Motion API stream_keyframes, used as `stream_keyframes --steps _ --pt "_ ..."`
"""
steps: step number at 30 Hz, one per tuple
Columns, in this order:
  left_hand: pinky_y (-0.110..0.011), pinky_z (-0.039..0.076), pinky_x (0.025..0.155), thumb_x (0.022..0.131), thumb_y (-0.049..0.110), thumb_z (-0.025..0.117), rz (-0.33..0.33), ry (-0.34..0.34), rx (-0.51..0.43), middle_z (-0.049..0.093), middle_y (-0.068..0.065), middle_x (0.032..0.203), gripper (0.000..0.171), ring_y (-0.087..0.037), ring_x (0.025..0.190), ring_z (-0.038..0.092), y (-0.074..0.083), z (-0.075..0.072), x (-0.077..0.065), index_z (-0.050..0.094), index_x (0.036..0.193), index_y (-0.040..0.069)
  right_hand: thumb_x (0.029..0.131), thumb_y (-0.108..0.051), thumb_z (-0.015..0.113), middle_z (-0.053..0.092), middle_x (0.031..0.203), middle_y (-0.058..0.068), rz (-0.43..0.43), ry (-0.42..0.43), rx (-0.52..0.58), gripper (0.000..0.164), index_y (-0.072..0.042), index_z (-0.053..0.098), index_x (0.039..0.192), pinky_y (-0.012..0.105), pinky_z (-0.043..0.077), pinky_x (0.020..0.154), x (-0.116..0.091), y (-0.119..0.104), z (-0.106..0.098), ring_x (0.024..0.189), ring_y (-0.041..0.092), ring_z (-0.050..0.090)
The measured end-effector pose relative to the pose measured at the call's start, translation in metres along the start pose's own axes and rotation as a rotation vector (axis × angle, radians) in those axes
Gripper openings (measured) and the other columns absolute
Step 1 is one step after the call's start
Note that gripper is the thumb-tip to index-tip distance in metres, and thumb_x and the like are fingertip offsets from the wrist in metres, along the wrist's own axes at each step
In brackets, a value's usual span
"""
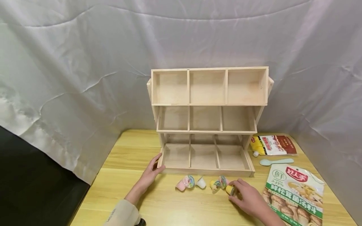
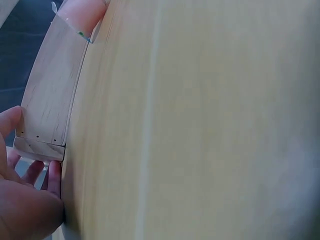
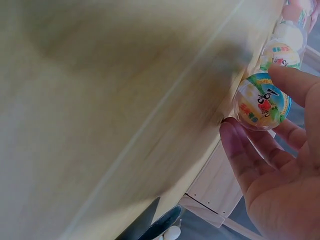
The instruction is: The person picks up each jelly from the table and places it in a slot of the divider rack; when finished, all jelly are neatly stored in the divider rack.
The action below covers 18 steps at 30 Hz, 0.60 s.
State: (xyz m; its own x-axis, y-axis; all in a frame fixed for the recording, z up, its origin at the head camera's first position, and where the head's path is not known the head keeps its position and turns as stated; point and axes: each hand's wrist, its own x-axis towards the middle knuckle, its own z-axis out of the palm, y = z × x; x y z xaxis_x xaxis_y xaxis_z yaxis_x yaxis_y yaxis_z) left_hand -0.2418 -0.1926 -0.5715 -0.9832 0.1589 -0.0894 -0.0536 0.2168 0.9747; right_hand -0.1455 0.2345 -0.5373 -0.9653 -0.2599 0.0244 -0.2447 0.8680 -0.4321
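Small jelly cups lie in a row before the wooden rack [image 1: 207, 172]: a pink jelly cup [image 1: 180, 185], one with a printed lid [image 1: 189, 181], a white jelly cup [image 1: 201, 183] and others further right. At the right end, my right hand [image 1: 249, 197] holds a yellow jelly cup [image 1: 229, 190] between thumb and fingers; its printed lid [image 3: 263, 101] faces the right wrist camera. My left hand [image 1: 148, 175] grips the rack's front left corner [image 2: 39, 149], thumb on the front board and fingers at the side.
The rack has three tiers of open compartments. To its right lie a spouted sauce pouch [image 1: 273, 145], a pale blue spoon [image 1: 277, 162] and a large green and white soup seasoning bag [image 1: 295, 194]. Grey cloth [image 1: 209, 40] hangs behind the wooden table [image 1: 121, 175].
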Motion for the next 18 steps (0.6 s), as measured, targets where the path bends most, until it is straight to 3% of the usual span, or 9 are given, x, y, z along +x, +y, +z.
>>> stream_keyframes --steps 14,18 --pt "-0.055 0.041 0.114 0.106 0.026 0.062 0.007 0.017 -0.011 0.033 -0.018 0.165 0.063 -0.038 0.138 0.049 -0.0016 0.0029 -0.0006 0.033 0.162 0.031 0.083 -0.031 0.087 0.056 0.094 -0.012 0.019 0.016 0.028 0.040 -0.018 0.070 0.117 0.024 0.047 0.065 0.0014 0.0021 0.0021 0.076 0.000 0.051" --pt "-0.056 0.041 0.113 0.105 0.031 0.063 0.006 0.016 -0.005 0.032 -0.017 0.166 0.064 -0.038 0.138 0.049 -0.0019 0.0021 -0.0012 0.034 0.161 0.032 0.084 -0.031 0.086 0.056 0.093 -0.011 0.006 0.024 0.034 0.039 -0.017 0.070 0.117 0.024 0.046 0.065 0.0013 0.0017 0.0001 0.075 0.001 0.050"
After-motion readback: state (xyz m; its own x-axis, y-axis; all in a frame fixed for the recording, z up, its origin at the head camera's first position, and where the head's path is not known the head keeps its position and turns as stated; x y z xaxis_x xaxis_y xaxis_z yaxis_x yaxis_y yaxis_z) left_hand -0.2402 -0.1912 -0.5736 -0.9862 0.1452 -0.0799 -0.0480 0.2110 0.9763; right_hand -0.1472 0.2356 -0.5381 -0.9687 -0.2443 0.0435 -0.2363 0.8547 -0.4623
